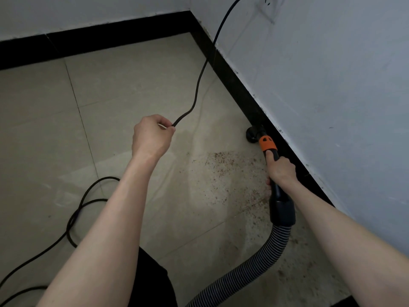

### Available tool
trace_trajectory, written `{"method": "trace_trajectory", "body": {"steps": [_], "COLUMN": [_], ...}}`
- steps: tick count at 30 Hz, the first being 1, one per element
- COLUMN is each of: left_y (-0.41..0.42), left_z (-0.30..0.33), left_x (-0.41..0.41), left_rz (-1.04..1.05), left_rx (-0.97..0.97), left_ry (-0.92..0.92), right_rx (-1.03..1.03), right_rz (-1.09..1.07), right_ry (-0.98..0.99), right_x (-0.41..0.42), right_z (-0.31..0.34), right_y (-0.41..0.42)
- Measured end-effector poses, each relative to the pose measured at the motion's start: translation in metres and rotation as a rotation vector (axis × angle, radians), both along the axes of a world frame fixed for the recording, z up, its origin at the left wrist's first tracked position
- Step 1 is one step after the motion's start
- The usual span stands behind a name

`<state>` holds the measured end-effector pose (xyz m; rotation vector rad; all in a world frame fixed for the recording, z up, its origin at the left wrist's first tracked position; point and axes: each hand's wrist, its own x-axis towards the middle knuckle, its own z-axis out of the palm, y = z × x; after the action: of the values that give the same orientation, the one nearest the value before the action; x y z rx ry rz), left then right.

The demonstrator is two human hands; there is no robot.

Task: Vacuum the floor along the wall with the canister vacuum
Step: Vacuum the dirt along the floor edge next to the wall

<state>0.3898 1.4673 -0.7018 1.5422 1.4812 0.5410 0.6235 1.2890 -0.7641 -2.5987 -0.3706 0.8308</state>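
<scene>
My right hand (280,169) grips the black vacuum handle (279,196), index finger stretched toward its orange collar (267,143). The small black nozzle (254,134) sits on the floor against the black skirting (230,78) of the right wall. A ribbed grey hose (254,267) curves from the handle down to the bottom edge. My left hand (150,136) holds the black power cord (200,80) lifted above the floor; the cord rises toward the wall socket (269,5). Reddish-brown dirt (223,160) is scattered on the beige tiles beside the handle. The canister is out of view.
More black cord (75,216) loops on the tiles at the lower left. A second wall with black skirting (88,41) closes the corner at the top. Dark clothing (155,282) shows at the bottom middle.
</scene>
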Motion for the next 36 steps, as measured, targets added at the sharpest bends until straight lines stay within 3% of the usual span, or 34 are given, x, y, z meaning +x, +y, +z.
{"method": "trace_trajectory", "body": {"steps": [11, 20, 36], "left_y": [-0.003, -0.005, 0.0], "left_z": [0.0, 0.001, 0.002], "left_x": [0.012, 0.015, 0.004], "left_rz": [-0.05, -0.057, -0.044], "left_rx": [-0.012, -0.022, -0.005], "left_ry": [0.008, -0.006, -0.007], "right_rx": [0.169, 0.21, 0.186], "right_rz": [-0.17, -0.079, 0.099], "right_ry": [0.251, 0.413, 0.447], "right_x": [-0.037, -0.086, -0.128], "right_z": [0.011, 0.012, 0.013], "right_y": [-0.039, -0.016, 0.031]}}
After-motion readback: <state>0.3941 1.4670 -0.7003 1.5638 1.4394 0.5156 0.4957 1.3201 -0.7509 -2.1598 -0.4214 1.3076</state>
